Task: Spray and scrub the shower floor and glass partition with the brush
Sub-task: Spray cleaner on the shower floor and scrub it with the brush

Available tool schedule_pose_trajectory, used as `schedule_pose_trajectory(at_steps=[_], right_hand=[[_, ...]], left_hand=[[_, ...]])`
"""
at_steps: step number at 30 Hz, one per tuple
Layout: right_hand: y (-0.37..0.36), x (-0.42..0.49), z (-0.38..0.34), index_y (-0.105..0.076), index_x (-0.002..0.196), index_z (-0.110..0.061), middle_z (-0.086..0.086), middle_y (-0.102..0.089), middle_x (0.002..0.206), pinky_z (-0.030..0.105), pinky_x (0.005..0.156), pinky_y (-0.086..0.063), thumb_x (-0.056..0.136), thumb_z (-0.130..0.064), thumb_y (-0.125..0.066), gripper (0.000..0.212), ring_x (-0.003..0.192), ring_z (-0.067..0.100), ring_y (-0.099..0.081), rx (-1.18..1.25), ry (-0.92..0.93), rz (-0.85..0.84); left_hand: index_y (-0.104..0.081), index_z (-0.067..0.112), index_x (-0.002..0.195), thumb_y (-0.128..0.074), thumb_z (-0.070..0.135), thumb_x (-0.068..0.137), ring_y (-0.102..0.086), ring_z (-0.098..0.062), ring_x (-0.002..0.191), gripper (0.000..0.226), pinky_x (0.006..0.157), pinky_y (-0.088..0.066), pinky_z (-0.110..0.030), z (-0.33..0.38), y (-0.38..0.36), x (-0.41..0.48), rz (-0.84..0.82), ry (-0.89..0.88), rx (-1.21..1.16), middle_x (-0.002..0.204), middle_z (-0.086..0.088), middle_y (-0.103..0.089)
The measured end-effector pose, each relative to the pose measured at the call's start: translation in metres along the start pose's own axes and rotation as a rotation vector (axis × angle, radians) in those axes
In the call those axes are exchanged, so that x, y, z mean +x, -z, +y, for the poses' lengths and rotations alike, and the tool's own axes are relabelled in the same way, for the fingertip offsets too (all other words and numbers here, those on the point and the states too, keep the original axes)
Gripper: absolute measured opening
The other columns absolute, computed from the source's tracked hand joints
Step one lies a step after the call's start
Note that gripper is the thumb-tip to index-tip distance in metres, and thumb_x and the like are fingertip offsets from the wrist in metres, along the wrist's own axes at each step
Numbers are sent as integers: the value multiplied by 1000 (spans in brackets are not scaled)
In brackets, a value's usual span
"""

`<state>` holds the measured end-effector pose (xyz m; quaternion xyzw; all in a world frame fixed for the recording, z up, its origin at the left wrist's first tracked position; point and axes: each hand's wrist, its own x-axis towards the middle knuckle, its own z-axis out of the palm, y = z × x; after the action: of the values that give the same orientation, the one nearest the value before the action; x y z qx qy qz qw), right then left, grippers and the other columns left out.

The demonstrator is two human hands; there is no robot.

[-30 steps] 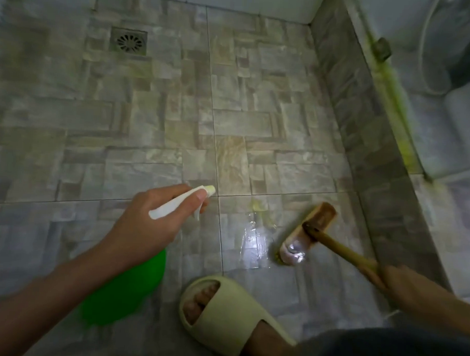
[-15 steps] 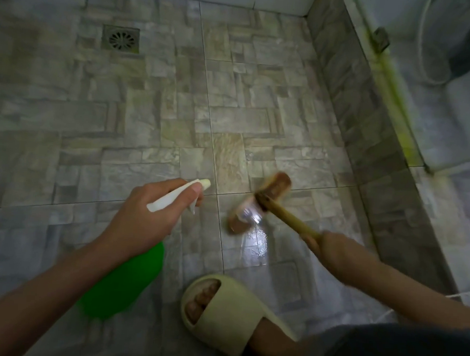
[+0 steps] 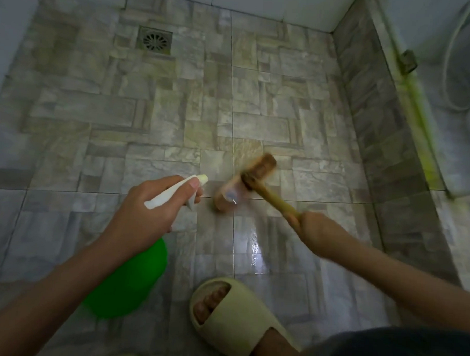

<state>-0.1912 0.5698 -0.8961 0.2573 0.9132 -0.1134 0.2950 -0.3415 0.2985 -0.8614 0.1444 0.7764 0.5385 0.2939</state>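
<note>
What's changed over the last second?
The right hand swept the brush left and away from the person across the floor, from the right side to close beside the tip of the spray bottle. The brush head is blurred with motion. Nothing was picked up or let go. The left hand grips the spray bottle as before, and the slipper stayed put.

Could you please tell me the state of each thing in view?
Green plastic spray bottle, white trigger head: gripped by left hand.
Long-handled wooden scrub brush: held by right hand, head on floor, blurred.
Stone-pattern tiled floor: wet and glossy beside brush.
Square metal drain: grate in place.
Glass partition: yellow-green streak along base.
Pale yellow slipper: worn on foot.
</note>
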Motion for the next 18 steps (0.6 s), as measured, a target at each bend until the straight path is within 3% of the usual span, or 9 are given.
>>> schedule_pose_trajectory(at_steps=[3,5,8,12,15,18], right_hand=[[17,39,-32,-46,74,-12,1,-49,65,30,54,-37,98,-53,-24,52,65,25,-55,18,74,86],[6,12,-12,-53,80,-13,-1,-54,66,26,51,-39,90,-61,-19,59,65,22,-60,-11,47,50],[-11,-50,15,-52,86,-21,-3,-61,73,25,60,-53,77,-68,-14,61,64,13,-62,25,-65,-51],[5,4,-25,-47,75,-16,1,-56,71,31,61,-46,94,-59,-21,54,65,22,-58,-28,23,6],[23,76,-70,-47,78,-11,12,-56,77,36,65,-46,98,-56,-21,55,70,29,-57,-50,132,134],[18,66,-65,-49,74,-12,11,-61,74,36,59,-47,96,-58,-21,58,60,25,-54,-28,102,111]], left_hand=[[-78,33,84,-49,61,85,-72,-26,90,40,49,-55,-25,-2,5,0,24,-3,-1,91,-4,-76],[-78,31,83,-50,60,84,-72,-22,89,41,48,-54,-23,-1,9,-3,46,9,-20,89,1,-77],[-79,32,88,-51,60,84,-72,-23,88,40,49,-54,-24,-3,15,-5,95,26,-49,89,-4,-77],[-78,33,93,-53,58,84,-71,-21,88,36,48,-52,-21,-7,22,-4,143,42,-90,89,-5,-77],[-76,37,90,-54,49,93,-72,-5,89,25,48,-53,-21,-7,29,-5,177,48,-97,89,9,-78],[-73,38,90,-54,42,98,-71,4,89,21,47,-53,-20,-7,37,-7,202,51,-102,88,19,-77]])
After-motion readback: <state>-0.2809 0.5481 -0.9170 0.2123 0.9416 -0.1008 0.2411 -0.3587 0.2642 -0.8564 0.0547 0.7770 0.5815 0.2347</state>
